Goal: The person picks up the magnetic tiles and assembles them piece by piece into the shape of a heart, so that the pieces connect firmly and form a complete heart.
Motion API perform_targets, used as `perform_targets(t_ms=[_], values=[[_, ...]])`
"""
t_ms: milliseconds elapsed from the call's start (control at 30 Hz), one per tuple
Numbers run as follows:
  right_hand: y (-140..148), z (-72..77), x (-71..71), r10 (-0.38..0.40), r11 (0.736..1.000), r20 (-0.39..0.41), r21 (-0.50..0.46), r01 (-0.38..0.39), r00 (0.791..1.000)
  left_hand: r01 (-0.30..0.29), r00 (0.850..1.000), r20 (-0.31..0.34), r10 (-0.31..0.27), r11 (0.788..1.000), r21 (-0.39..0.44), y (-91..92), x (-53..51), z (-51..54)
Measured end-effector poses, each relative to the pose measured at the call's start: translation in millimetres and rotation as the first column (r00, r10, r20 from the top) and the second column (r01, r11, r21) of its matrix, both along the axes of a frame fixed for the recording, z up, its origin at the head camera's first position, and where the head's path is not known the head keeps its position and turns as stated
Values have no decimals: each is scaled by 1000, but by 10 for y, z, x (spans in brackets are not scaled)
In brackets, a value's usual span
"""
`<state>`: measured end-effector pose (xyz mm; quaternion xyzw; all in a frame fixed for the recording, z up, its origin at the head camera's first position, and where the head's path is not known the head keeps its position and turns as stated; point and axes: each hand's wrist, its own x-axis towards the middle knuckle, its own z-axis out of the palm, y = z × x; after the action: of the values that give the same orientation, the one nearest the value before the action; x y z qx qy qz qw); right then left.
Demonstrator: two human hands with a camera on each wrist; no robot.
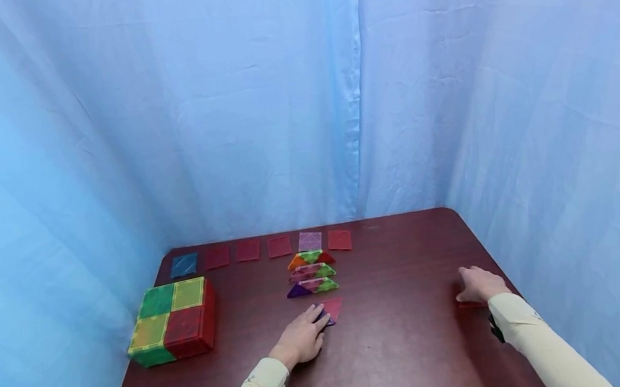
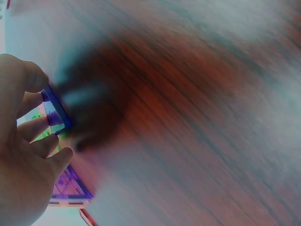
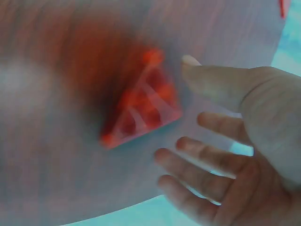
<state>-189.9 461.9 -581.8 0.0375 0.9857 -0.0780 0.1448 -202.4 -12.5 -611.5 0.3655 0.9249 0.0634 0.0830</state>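
Observation:
My left hand (image 1: 300,338) is on the table by the middle, its thumb and fingertips around a dark blue-purple triangular tile (image 1: 328,319). A pinkish-red tile (image 1: 334,306) lies directly beside it. In the left wrist view, the fingers of the left hand (image 2: 26,146) meet the blue edge of the tile (image 2: 60,112). Near the table's right edge, my right hand (image 1: 479,284) hangs over a red tile (image 1: 471,305). The right wrist view has that hand (image 3: 235,146) with thumb and fingers spread beside the red triangular tile (image 3: 148,103), a gap between them.
Behind the left hand stand three rows of coloured triangular tiles (image 1: 312,270). Several square tiles (image 1: 248,250) line the back of the table (image 1: 399,259). A block of green, yellow, orange and red squares (image 1: 190,322) sits at the left. Blue curtains (image 1: 262,102) surround the table.

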Motion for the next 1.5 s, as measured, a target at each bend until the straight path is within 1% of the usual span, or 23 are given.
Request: perform_targets(t_ms=[67,133,200,300,467,533,700,767,833,967,1033,1067,1200,1267,1367,1500], values=[[102,-41,49,-35,997,53,-73,39,998,-7,1000,9,7,1000,-2,-25,-1,-2],[139,-98,66,-45,988,74,-144,55,996,-10,1000,18,10,1000,4,-34,-3,-10],[108,-160,54,-37,978,75,-203,51,997,-17,999,29,16,1000,8,-32,-2,-24],[-69,-232,-3,-14,970,32,-241,21,999,-30,999,38,29,999,15,-24,-3,-38],[-584,-321,-120,26,963,-54,-265,-40,998,-45,998,44,45,999,5,-18,-13,-43],[-824,-347,-171,67,962,-74,-260,-84,995,-47,998,47,47,999,-5,-17,-15,-47],[-1424,-392,-294,163,956,-82,-235,-178,983,-44,998,51,44,999,-3,-8,-12,-46],[-1657,-402,-331,190,952,-77,-230,-203,979,-42,998,49,42,999,7,0,-16,-44],[-1875,-408,-358,228,943,-78,-232,-240,971,-42,998,44,42,999,14,9,-22,-47],[-2203,-429,-381,298,913,-124,-251,-320,947,-34,999,35,33,999,35,15,-35,-60],[-2291,-430,-387,318,904,-145,-252,-346,937,-39,999,37,37,998,59,10,-41,-69],[-2316,-425,-388,318,903,-144,-256,-346,937,-45,999,34,43,996,72,6,-44,-74],[-2339,-389,-411,322,904,-88,-268,-334,943,-107,994,21,105,989,106,-22,-53,-80],[-2337,-369,-421,330,897,-71,-286,-336,941,-133,991,10,133,985,108,-35,-57,-81],[-2350,-372,-438,354,876,-89,-316,-364,931,-149,989,2,149,983,108,-50,-60,-93],[-2380,-410,-442,368,852,-143,-345,-395,919,-137,991,9,137,981,137,-71,-49,-107]])
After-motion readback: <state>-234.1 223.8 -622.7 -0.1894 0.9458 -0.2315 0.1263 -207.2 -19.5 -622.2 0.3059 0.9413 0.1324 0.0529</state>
